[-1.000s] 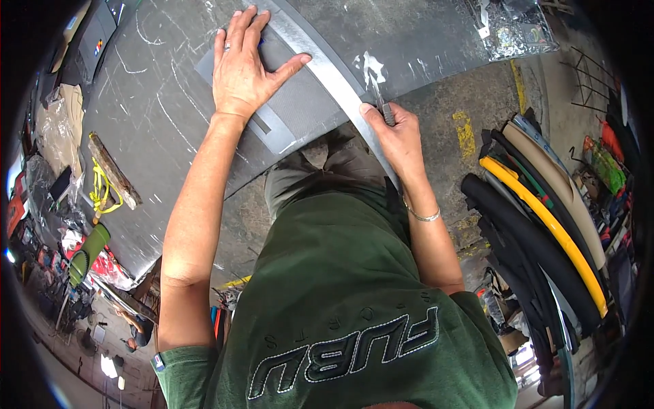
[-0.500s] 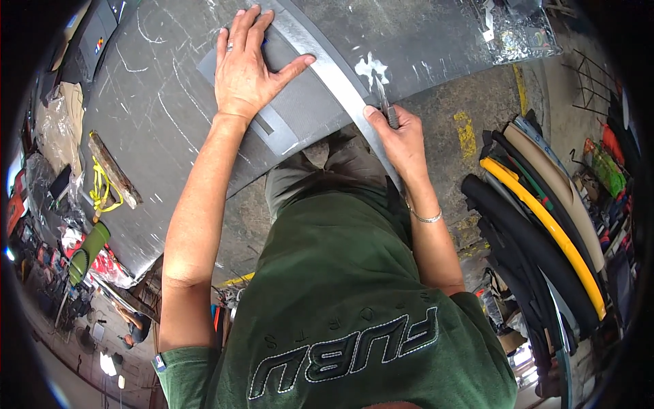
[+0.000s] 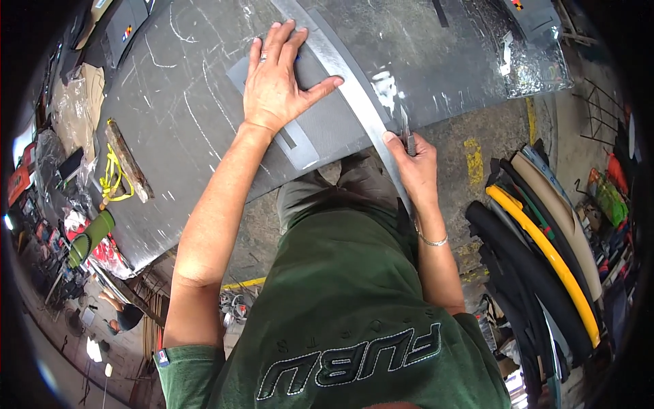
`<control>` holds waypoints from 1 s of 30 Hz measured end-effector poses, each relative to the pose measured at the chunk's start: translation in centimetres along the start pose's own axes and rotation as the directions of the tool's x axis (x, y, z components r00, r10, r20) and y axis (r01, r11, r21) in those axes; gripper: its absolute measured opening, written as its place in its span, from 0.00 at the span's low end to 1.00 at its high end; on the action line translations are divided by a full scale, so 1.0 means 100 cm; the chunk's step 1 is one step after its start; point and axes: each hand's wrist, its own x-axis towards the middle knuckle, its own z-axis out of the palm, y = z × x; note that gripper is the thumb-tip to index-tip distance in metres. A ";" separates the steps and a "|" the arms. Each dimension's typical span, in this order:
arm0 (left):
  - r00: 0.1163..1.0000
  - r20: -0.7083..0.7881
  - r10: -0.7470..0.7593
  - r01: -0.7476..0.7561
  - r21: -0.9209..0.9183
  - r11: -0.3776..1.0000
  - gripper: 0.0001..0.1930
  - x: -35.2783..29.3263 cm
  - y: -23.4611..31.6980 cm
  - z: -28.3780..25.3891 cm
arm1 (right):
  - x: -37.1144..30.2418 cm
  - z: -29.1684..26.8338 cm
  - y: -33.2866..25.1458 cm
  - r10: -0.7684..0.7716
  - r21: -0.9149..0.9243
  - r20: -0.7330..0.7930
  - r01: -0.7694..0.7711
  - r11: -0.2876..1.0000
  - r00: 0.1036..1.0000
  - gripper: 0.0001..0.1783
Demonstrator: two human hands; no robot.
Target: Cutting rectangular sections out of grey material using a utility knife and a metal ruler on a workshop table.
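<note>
The left hand [image 3: 276,92] lies spread on a grey sheet [image 3: 320,119], its thumb on the long metal strip [image 3: 357,99] just to its right. Nearer the body, the right hand [image 3: 417,167] grips a knife [image 3: 410,142], thumb against the strip. Well left of the left hand, a wooden stick [image 3: 133,163] lies beside yellow cord [image 3: 112,180]; right of the right hand stands a yellow roll [image 3: 548,252].

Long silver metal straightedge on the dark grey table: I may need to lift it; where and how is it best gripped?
Probably by the near end of the straightedge, coming from the person's left, thumb above and fingers below: lying flat, it overhangs the table there, likely leaving its underside reachable, while the right hand, holding a slim dark-handled knife, crowds the other side.
</note>
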 end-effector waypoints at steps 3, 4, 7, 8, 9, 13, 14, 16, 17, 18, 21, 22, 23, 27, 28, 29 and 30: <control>1.000 -0.001 -0.001 0.001 0.015 1.000 0.53 0.000 -0.001 0.001 | 0.000 -0.001 0.001 -0.009 0.003 -0.002 0.009 1.000 1.000 0.18; 1.000 0.006 -0.005 0.005 0.016 1.000 0.53 0.000 -0.001 0.001 | 0.000 -0.001 0.001 -0.011 0.000 -0.003 0.011 1.000 1.000 0.18; 1.000 0.009 -0.011 0.011 0.007 1.000 0.53 0.000 -0.001 0.001 | 0.000 0.000 -0.001 -0.030 -0.004 -0.001 0.030 1.000 1.000 0.18; 1.000 0.009 -0.010 0.010 0.007 1.000 0.53 0.001 -0.001 0.002 | 0.001 0.000 0.001 -0.030 -0.004 -0.002 0.030 1.000 1.000 0.18; 1.000 0.006 -0.009 0.008 0.008 1.000 0.53 0.001 -0.002 0.002 | 0.002 0.000 0.002 -0.045 -0.001 -0.003 0.045 0.999 0.999 0.18; 1.000 0.003 -0.006 0.006 0.014 1.000 0.53 0.000 -0.002 0.002 | 0.002 0.000 0.003 -0.067 0.009 -0.015 0.067 0.998 0.998 0.18; 1.000 0.004 -0.006 0.006 0.013 1.000 0.53 0.000 -0.002 0.002 | 0.002 0.000 0.004 -0.066 0.009 -0.015 0.066 0.998 0.998 0.18; 1.000 0.002 -0.004 0.004 0.021 1.000 0.53 0.000 -0.001 0.003 | 0.002 -0.001 0.005 -0.060 0.003 -0.017 0.060 0.998 0.998 0.18; 1.000 0.003 -0.005 0.005 0.020 1.000 0.53 0.000 -0.001 0.003 | 0.001 -0.001 0.005 -0.059 0.002 -0.016 0.059 0.998 0.998 0.18; 1.000 0.001 -0.005 0.005 0.020 1.000 0.53 0.000 -0.001 0.003 | 0.000 -0.002 0.003 -0.038 0.009 -0.008 0.038 0.999 0.999 0.17; 1.000 0.001 -0.013 0.013 0.019 1.000 0.53 -0.001 0.000 0.003 | 0.000 -0.003 0.002 -0.017 0.003 0.006 0.017 1.000 1.000 0.17; 1.000 0.001 -0.017 0.017 0.018 1.000 0.53 -0.001 0.000 0.003 | 0.000 -0.003 0.001 -0.017 -0.008 0.010 0.017 1.000 1.000 0.18; 1.000 0.001 -0.022 0.022 0.015 1.000 0.53 -0.001 0.000 0.003 | 0.001 -0.002 0.000 -0.015 -0.013 0.011 0.015 1.000 1.000 0.18; 0.998 0.062 -0.027 0.027 -0.001 1.000 0.51 0.002 0.009 -0.007 | 0.000 -0.003 0.002 -0.023 -0.042 -0.023 0.022 0.999 0.999 0.18; 0.989 0.141 -0.052 0.056 -0.028 0.998 0.50 0.006 0.017 -0.018 | 0.002 -0.002 0.003 -0.013 -0.026 -0.013 0.013 1.000 1.000 0.17; 0.994 0.102 -0.036 0.039 -0.027 0.999 0.50 0.007 0.016 -0.015 | 0.003 -0.002 0.005 -0.030 -0.024 -0.021 0.029 0.999 0.999 0.17; 0.994 0.101 -0.038 0.041 -0.031 0.999 0.50 0.006 0.015 -0.016 | 0.003 0.001 0.003 -0.030 -0.029 -0.021 0.029 0.999 0.999 0.17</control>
